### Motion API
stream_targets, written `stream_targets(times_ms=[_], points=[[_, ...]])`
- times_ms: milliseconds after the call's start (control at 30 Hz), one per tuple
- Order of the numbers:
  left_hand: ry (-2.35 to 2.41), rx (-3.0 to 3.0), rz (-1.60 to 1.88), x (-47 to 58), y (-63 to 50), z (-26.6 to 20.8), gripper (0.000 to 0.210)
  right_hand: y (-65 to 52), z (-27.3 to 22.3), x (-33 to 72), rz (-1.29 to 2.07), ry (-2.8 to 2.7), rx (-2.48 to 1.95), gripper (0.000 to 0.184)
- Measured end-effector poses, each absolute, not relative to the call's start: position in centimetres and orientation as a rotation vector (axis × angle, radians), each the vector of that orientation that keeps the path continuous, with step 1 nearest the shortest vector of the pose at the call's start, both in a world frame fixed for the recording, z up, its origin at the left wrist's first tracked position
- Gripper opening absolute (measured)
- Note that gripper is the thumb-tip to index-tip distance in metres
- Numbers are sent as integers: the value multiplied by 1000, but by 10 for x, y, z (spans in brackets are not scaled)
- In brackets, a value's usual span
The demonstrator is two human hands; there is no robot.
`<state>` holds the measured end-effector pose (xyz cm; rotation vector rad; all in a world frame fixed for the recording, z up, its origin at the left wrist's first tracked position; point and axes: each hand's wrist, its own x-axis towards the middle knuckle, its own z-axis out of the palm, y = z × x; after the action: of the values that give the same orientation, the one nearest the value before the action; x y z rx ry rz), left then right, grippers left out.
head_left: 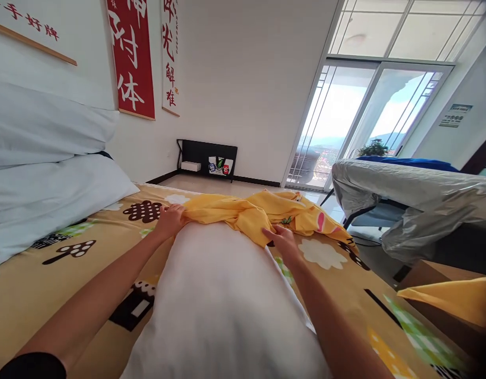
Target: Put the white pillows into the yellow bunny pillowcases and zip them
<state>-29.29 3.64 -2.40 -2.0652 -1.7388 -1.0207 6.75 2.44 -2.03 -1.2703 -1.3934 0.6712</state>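
Note:
A white pillow (227, 300) lies lengthwise on the bed, its near end close to me. Over its far end sits a bunched yellow pillowcase (222, 208), whose loose part spreads to the right and shows a pink print. At the far left corner of the pillow, my left hand (172, 218) is closed on the pillowcase's edge. My right hand (283, 241) pinches the same cloth at the right corner. Folds hide the pillow's far tip.
Patterned tan sheet (92, 284) covers the bed. White pillows (49, 179) are stacked at left. A plastic-wrapped table (408, 181) stands at right, near a cardboard box (436, 273) and yellow cloth (456, 297). A black shelf (205, 150) is by the far wall.

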Motion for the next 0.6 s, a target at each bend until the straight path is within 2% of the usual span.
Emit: stream_targets(times_ms=[67,233,400,500,600], points=[[-1711,-2054,-1075,-304,32,-12,18,14,-7,75,709,-1381,-1228,45],[-1659,-1719,-1383,-320,-30,42,32,-31,53,116,591,-1254,-1087,50],[-1333,-1688,-1356,-323,-130,94,22,-91,92,148,209,-1624,-1224,42],[-1200,-1853,-1228,-328,-179,86,17,-119,86,161,-5,-1833,-1208,34],[-1379,-2209,-1085,-325,-211,39,18,-135,49,169,96,-2076,-1116,31]])
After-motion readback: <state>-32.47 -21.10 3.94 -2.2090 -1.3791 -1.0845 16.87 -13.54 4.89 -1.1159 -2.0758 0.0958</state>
